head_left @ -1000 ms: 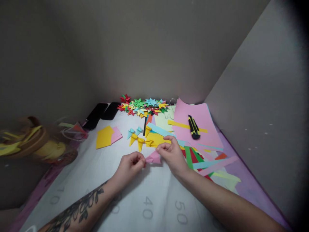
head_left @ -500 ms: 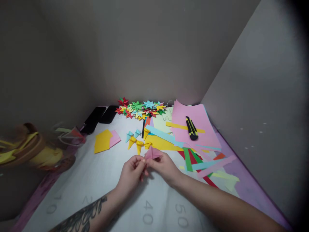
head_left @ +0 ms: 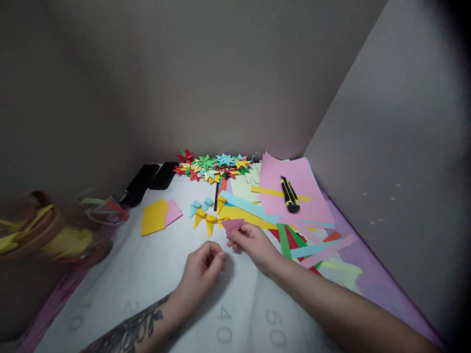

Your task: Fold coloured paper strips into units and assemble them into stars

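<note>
My right hand (head_left: 252, 243) pinches a small folded pink paper piece (head_left: 232, 225) and holds it just above the white mat, close to a row of folded yellow pieces (head_left: 208, 218). My left hand (head_left: 203, 268) rests on the mat a little nearer to me, fingers curled with nothing visible in them, apart from the pink piece. Two small light-blue folded pieces (head_left: 200, 205) lie just beyond the yellow ones.
A pile of finished coloured paper stars (head_left: 211, 166) lies by the back wall. Coloured sheets and strips (head_left: 294, 230) spread at the right, with a yellow-black utility knife (head_left: 289, 194) on a pink sheet. Yellow and pink folded squares (head_left: 160, 215), two dark objects (head_left: 149, 179) and a basket (head_left: 44, 230) are left.
Both hands held the pink piece together; now the left hand has let go and drawn back, while the right hand carries the piece forward toward the yellow pieces.
</note>
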### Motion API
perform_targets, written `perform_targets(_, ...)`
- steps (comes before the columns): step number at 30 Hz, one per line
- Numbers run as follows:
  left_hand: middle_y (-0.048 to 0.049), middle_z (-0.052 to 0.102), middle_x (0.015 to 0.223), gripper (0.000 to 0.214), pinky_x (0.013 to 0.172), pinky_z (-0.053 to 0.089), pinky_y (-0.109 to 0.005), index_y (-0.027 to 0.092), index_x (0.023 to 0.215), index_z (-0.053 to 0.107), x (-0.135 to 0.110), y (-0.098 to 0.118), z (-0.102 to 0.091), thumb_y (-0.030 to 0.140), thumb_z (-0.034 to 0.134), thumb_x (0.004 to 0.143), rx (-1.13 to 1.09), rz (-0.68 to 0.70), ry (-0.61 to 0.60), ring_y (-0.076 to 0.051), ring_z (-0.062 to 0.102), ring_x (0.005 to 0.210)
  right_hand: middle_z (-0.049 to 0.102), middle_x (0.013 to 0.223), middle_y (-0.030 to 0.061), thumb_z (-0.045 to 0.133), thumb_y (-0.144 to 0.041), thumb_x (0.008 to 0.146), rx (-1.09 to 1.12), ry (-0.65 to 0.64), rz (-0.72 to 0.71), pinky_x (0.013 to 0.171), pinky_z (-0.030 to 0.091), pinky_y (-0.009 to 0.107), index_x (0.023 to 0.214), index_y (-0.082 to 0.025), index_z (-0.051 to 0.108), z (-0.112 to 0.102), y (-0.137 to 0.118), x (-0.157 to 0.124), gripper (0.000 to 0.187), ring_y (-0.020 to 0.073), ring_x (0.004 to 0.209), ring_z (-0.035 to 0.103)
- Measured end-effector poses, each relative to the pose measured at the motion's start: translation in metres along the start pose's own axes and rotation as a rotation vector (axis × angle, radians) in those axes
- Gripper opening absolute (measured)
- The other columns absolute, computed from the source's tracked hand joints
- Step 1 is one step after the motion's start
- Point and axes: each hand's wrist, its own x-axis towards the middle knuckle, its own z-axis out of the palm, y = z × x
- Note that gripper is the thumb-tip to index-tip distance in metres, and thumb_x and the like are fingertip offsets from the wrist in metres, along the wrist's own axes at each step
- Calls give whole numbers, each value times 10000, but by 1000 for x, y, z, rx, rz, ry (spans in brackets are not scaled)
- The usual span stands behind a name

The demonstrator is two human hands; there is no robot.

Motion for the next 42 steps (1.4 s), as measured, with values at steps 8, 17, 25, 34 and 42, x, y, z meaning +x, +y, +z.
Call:
perform_targets(8,-19,529,889,246,674,443,-238,183,989,490,14,-7,-10,303,575,792,-141,76,210,-129,526,759,547,664,-29,581,-199,729,-218,-74,-81,541,380,216,987,-167,636,-1,2,0,266,93,571,490)
perform_targets(17,14,555,687,149,577,392,-212,151,870,565,15,-8,-10,278,557,793,-150,-27,70,-103,506,611,538,638,-43,559,-179,727,-230,-4,-119,526,386,207,872,-175,595,-2,3,-3,149,91,562,506)
perform_targets(25,-31,607,834,102,661,436,-236,166,814,511,14,-2,-11,253,556,787,-223,38,33,-131,553,743,505,561,-70,547,-194,745,-134,8,-93,488,379,197,803,-194,501,-3,4,-4,74,93,509,520)
perform_targets(34,-46,690,812,221,683,454,-251,155,885,699,14,-1,-13,250,541,763,-72,-33,-47,-158,601,730,636,831,16,544,-182,784,-268,-9,-270,725,472,286,843,-203,579,-1,0,-9,72,155,803,609)
perform_targets(42,-48,680,1092,314,929,418,-316,191,1014,699,13,3,-18,258,544,749,-222,-118,41,-218,586,1039,551,1117,56,441,-20,769,-438,-75,-460,940,413,331,881,-242,683,-7,3,-8,347,172,1110,515)
